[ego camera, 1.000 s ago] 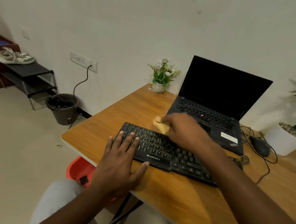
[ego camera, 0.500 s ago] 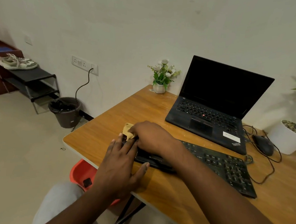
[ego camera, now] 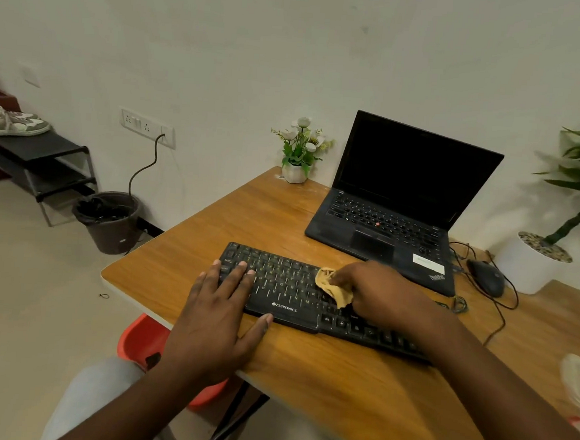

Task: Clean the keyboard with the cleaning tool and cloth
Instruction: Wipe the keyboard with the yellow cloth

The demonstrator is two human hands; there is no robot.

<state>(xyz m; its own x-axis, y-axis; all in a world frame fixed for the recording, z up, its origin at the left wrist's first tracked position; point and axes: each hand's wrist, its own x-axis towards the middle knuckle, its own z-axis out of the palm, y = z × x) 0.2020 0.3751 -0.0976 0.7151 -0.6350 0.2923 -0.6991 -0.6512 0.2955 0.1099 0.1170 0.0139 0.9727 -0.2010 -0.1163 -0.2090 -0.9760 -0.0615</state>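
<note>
Keyboard (ego camera: 287, 285): black, marked ZEBRONICS on its front edge, flat on the wooden table (ego camera: 338, 388). It lies askew, with its left end farther from the person than its right end.
Cloth (ego camera: 333, 286): tan, bunched into a wad, sitting on the keys about mid-keyboard.
Right hand (ego camera: 383, 295): over the right half of the keyboard. Its fingers are curled round the cloth and grip it against the keys (the fingertips themselves are hidden under the wad).
Left hand (ego camera: 220, 314): palm down at the keyboard's left end. Its fingers are straight and slightly spread, with the tips resting on the leftmost keys. The thumb is stretched out along the keyboard's front edge and touches it.
Laptop (ego camera: 402, 207): just behind the keyboard's right half, lid open, screen dark.
Mouse (ego camera: 485, 277): black and wired, beyond the keyboard's right end, with its cable looping on the table.
Flower pot (ego camera: 298, 155): small and white with white blooms, well behind the keyboard at the table's far edge.
Large plant pot (ego camera: 539, 261): white, past the mouse, to the right of the keyboard.
Red seat (ego camera: 143, 340): below the table edge, in front of the keyboard's left end.
Bin (ego camera: 110, 221): dark, on the floor, far left of the keyboard.
Shoe rack (ego camera: 45, 165): farther left than the bin, with a pair of shoes (ego camera: 12, 123) on top.
</note>
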